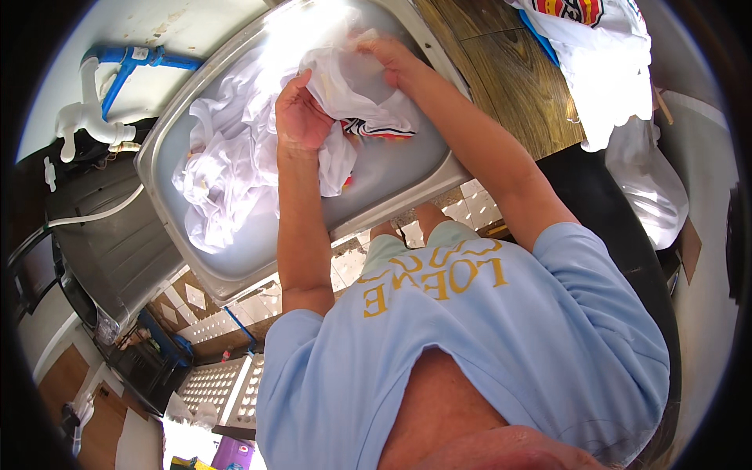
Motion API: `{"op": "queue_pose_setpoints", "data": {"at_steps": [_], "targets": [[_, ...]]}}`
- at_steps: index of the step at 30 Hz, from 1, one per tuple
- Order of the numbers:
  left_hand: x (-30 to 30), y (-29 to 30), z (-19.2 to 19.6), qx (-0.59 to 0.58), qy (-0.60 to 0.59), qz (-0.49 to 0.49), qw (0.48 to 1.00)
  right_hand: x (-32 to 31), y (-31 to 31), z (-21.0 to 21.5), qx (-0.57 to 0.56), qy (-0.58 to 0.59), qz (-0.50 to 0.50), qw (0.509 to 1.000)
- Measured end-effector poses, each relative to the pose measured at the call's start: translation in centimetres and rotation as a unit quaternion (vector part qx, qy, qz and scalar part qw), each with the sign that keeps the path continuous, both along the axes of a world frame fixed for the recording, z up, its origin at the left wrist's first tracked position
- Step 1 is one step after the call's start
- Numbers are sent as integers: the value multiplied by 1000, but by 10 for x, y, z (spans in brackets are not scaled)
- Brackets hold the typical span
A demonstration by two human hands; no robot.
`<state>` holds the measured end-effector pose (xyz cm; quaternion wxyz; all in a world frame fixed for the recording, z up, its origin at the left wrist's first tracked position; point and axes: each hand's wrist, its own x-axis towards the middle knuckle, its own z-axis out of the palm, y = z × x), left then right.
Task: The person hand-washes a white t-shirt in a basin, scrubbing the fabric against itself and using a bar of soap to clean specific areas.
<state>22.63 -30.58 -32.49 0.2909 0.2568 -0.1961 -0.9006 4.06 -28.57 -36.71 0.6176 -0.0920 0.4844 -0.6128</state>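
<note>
A wet white garment (333, 82) with red, yellow and black trim is stretched between my hands, above cloudy water in a grey sink basin (204, 276). My left hand (301, 116) holds its near left part, thumb up; the other fingers are partly behind the cloth. At the far side, my right hand (388, 59) grips the garment's edge with bent fingers, blurred by bright glare. More soaked white cloth (231, 168) lies heaped in the water on the left side of the basin.
A white plastic tap (86, 117) on blue piping (129, 59) juts from the wall at left. On the right, a wooden-looking surface (509, 78) adjoins the basin, with more white clothing (607, 59) hanging over its edge. A clear plastic bag (646, 188) sits below that.
</note>
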Motion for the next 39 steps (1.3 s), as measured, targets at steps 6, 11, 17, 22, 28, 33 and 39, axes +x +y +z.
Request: {"op": "queue_pose_setpoints", "data": {"at_steps": [6,11,17,22,28,33,39], "targets": [[-11,3,5,-45,-51,45,997,4,6,55,-211,-115,59,969],[-4,16,-4,-33,-12,68,997,68,31,92,-335,691,97,633],[-23,24,9,43,44,85,995,48,-1,69,-206,755,164,601],[-19,22,-6,83,135,104,982,68,15,51,-240,786,37,569],[-22,26,-1,100,79,71,989,35,0,59,-185,744,86,636],[-22,31,6,59,56,80,993,56,12,60,-190,744,54,638],[-23,29,0,46,9,63,997,48,7,54,-145,419,99,891]]}}
